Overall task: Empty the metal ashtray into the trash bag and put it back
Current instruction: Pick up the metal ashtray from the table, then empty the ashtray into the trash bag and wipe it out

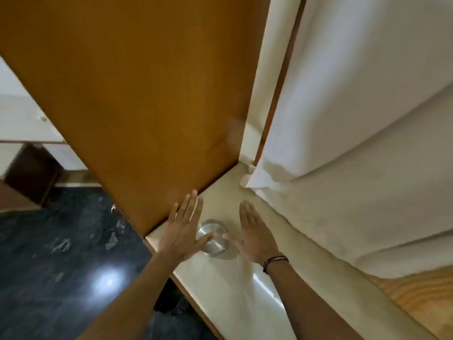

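A round metal ashtray [212, 238] sits on a pale ledge [220, 202] near its front edge. My left hand [182, 229] hovers flat over the ashtray's left side, fingers spread, thumb reaching over its rim. On the other side, my right hand [253, 233] is held flat with fingers together and the thumb pointing toward the ashtray; a dark band circles that wrist. Neither hand grips the ashtray. The ashtray's contents are too blurred to tell. No trash bag shows in this view.
A tall orange-brown wooden panel [137, 94] rises on the left of the ledge. White padded cushions [367, 119] press in from the right. Dark glossy floor [61, 253] lies below left, with a dark wooden piece of furniture [31, 173] beyond.
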